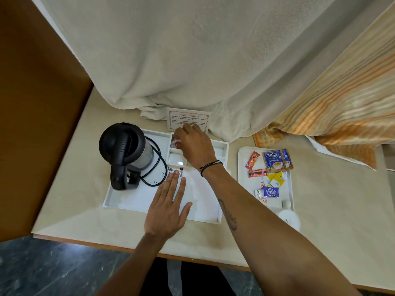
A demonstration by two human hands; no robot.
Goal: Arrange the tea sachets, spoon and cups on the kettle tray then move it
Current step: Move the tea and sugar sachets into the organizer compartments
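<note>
A white kettle tray lies on the table with a black kettle and its coiled cord at its left. My left hand rests flat, fingers spread, on the tray's white paper liner. My right hand reaches over the small compartments at the tray's back and its fingers close on a small reddish sachet. On a second white tray to the right lie Tetley tea sachets, red Nescafe sticks, yellow packets and a blue sachet. No cups or spoon show clearly.
A white notice card stands behind the kettle tray. A white cloth hangs down onto the table's back, an orange striped cloth at the right. A brown panel borders the left. The table's front edge is near me.
</note>
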